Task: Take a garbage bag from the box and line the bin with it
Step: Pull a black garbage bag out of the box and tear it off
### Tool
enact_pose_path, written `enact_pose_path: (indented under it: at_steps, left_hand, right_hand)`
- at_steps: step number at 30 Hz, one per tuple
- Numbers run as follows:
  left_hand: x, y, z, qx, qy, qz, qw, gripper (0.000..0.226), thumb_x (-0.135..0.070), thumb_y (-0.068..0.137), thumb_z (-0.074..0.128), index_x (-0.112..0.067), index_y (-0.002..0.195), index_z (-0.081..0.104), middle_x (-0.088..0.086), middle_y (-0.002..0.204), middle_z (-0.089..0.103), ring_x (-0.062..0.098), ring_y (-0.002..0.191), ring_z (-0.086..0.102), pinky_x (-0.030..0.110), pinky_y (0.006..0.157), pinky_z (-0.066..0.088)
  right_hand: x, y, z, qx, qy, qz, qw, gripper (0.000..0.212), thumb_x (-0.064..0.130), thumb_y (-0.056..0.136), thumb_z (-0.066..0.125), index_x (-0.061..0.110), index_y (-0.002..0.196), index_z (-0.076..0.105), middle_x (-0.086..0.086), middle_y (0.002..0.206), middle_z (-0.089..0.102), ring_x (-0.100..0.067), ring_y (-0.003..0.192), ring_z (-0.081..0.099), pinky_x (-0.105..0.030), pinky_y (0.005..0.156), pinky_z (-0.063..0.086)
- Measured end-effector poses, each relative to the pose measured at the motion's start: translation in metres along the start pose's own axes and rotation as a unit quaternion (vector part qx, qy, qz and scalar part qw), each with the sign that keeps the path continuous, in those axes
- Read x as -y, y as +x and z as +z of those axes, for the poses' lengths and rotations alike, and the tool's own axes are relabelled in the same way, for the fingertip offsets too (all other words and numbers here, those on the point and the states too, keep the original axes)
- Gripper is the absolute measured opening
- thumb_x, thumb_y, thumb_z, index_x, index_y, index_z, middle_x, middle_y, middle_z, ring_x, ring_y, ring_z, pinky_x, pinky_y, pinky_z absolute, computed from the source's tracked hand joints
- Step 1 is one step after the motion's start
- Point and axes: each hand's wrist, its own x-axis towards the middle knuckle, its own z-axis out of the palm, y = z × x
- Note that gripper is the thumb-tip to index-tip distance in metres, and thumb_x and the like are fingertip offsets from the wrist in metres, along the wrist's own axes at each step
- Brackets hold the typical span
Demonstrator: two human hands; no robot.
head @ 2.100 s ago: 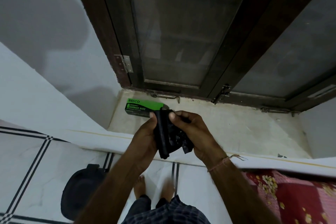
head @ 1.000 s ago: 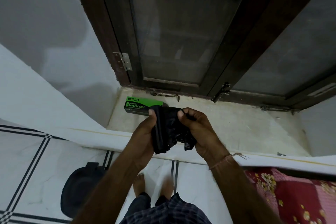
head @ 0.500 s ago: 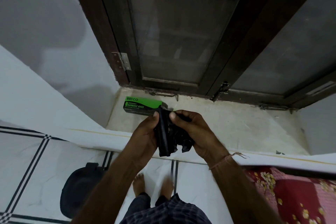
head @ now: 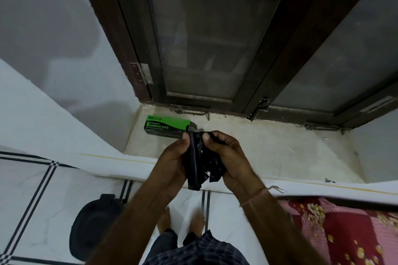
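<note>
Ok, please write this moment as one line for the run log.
left hand: pinches garbage bag | right hand: pinches same bag | box: on sill | bin: on floor

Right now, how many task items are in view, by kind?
garbage bag: 1, held by left hand and right hand
box: 1
bin: 1
Total: 3

- garbage bag: thin black plastic, crinkly, bit of a sheen
- box: printed cardboard, looks matt
- ledge under the box: pale stone, kinda rough and blotchy
- window frame behind the box: dark worn wood, with a bare metal hinge
- floor tiles below the box: white, smooth, slightly glossy
- bin down-left of the box: dark matt plastic
- bedcover down-right of the box: floral cloth
</note>
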Motion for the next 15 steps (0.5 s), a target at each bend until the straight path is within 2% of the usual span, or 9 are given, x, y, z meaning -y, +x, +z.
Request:
enact_pose_path:
  at_steps: [4,7,10,12,15]
  left_hand:
    - [0.002,0.002,0.005,-0.019,-0.055,-0.009,0.998,0.058,-0.037,0.096,0.049,-0.001,0.14,0.055,0.026,0.14,0.058,0.034,0.12,0.061,0.048,0.104,0.049]
    - [0.004,0.003,0.006,-0.03,-0.096,-0.001,0.995,0.056,-0.036,0.094,0.05,-0.001,0.137,0.058,0.019,0.13,0.066,0.03,0.117,0.064,0.043,0.104,0.05]
    - [0.009,0.005,0.004,-0.033,-0.121,0.011,0.992,0.04,-0.033,0.101,0.044,-0.005,0.121,0.064,0.008,0.103,0.075,0.024,0.102,0.069,0.038,0.097,0.054]
    - [0.008,0.006,0.005,-0.047,-0.124,0.025,0.991,0.034,-0.033,0.102,0.043,-0.007,0.109,0.064,0.005,0.092,0.072,0.022,0.093,0.067,0.039,0.096,0.053]
    - [0.005,0.008,0.002,-0.061,-0.121,0.048,0.99,0.035,-0.034,0.102,0.045,-0.006,0.113,0.063,0.01,0.1,0.066,0.023,0.095,0.067,0.041,0.098,0.053]
  right_hand:
    - [-0.005,0.0,0.008,-0.014,0.037,-0.024,0.999,0.036,0.002,0.095,0.063,0.02,0.068,0.078,0.001,0.075,0.076,-0.015,0.074,0.071,-0.026,0.072,0.058]
    - [-0.008,0.003,0.012,-0.021,0.058,-0.015,0.998,0.033,0.003,0.097,0.061,0.016,0.071,0.076,-0.002,0.076,0.075,-0.017,0.074,0.071,-0.028,0.073,0.059]
    - [-0.009,0.007,0.013,-0.04,0.087,0.002,0.995,0.03,0.005,0.099,0.057,0.009,0.071,0.067,-0.002,0.068,0.067,-0.014,0.065,0.065,-0.025,0.07,0.057]
    - [-0.008,0.01,0.013,-0.04,0.106,0.018,0.993,0.032,0.008,0.101,0.054,0.01,0.07,0.063,-0.003,0.067,0.061,-0.014,0.062,0.059,-0.024,0.069,0.054]
    - [-0.006,0.011,0.012,-0.026,0.119,0.038,0.992,0.032,0.009,0.101,0.052,0.01,0.071,0.062,-0.004,0.067,0.059,-0.014,0.06,0.056,-0.023,0.066,0.053]
